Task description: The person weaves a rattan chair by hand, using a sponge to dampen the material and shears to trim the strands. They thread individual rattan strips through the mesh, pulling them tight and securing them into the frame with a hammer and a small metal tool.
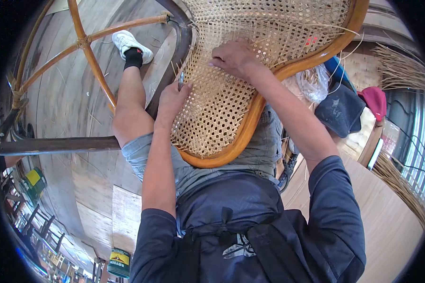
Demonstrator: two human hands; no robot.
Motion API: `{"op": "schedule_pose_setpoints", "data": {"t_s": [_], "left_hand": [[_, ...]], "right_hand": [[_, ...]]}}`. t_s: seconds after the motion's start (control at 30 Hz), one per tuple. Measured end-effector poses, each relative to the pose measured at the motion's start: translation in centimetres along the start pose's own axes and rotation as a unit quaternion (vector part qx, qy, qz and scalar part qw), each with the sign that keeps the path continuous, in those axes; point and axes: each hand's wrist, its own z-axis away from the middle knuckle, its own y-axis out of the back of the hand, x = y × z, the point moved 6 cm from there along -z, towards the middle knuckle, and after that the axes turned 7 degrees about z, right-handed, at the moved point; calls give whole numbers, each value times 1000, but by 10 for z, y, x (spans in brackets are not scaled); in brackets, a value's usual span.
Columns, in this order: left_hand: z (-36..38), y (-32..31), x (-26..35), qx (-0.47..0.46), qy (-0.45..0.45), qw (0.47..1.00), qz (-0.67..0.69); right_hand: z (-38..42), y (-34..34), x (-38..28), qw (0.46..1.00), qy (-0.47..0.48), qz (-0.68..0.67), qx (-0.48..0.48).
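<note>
Left forearm runs forward from my lap, almost straight; left hand (173, 100) is at the left edge of the woven panel (217, 120), fingers folded round a slim metal tool (181, 81), its tip pointing up and away from me. Right arm crosses the panel's curved wooden rim (251, 126) from the right, elbow bent, wrist angled inward; right hand (234, 56) is over the weave, back of the hand up, fingers curled and bunched toward the thumb. Whether a strand is pinched there, I cannot tell. Panel lies across my lap, rounded end nearest me, widening away. A dark curved pole (169, 78) runs close along its left side; beyond my bare left leg (130, 101) and white shoe (127, 42), jointed rattan poles (95, 66) cross above the plank floor (89, 172), and a straight dark pole (56, 145) reaches toward my knee. To the right: clear plastic bag (313, 85), dark cap (339, 112), red cap (375, 101), two bundles of thin strands, one upper (403, 68), one lower. At lower left, a green can (119, 263) with a yellow label. Materials: weave pale, straw-coloured, open holes near me, finer and frayed around the hands; short loose ends bristle at the left edge, and one long strand arcs over the upper right rim. Rim is smooth, glossy, orange-brown.
</note>
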Motion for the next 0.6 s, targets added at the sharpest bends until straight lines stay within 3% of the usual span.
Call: {"op": "schedule_pose_setpoints", "data": {"t_s": [0.1, 0.3, 0.4, 0.5, 0.53, 0.6], "left_hand": [[-7, -6, -12, -3, -20, 1000, 8], [-2, -4, -12, 1, -9, 998, 62], [4, 5, -15, 62, -4, 998, -13], [35, 35, -2, 226, 0, 966, 122], [54, 42, 18, 195, 35, 955, 222], [75, 30, 36, 131, 32, 869, 475]], "right_hand": [[-2, -8, 1, 999, -16, -29, -25], [2, -5, -1, 999, 16, -38, 20], [23, 14, -15, 970, 39, -39, 235], [60, 43, -37, 938, -12, -165, 305], [71, 38, -44, 923, -41, -286, 255], [97, 22, -62, 845, -111, -505, 138]]}}
